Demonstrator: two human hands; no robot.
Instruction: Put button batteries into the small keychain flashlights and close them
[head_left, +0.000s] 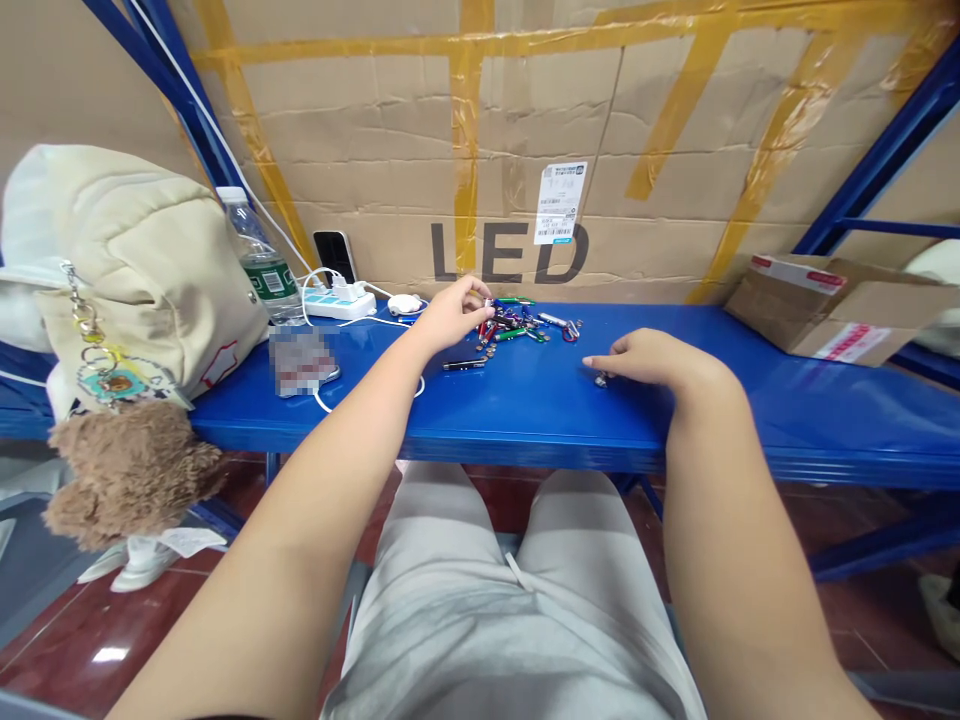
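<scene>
A heap of small colourful metal pieces (517, 325), which look like little flashlights or carabiner clips in red, green, blue, purple and silver, lies on the blue tabletop. At the heap's left edge is my left hand (454, 318), its thumb and fingertips pinched together on something too small to make out. A dark slim piece (463, 365) lies just below that hand, apart from the heap. My right hand (641, 358) rests low over the table to the right, fingers curled. Beneath its fingertips shows a small silvery piece (601, 380); what lies inside the fingers is hidden.
On the left are a cream bag (150, 250) with a brown plush charm (127, 470), a water bottle (262, 265), a white power strip (337, 300) and cables. A large carton (360, 140) stands behind the blue table (555, 420). An open cardboard box (817, 310) sits at right.
</scene>
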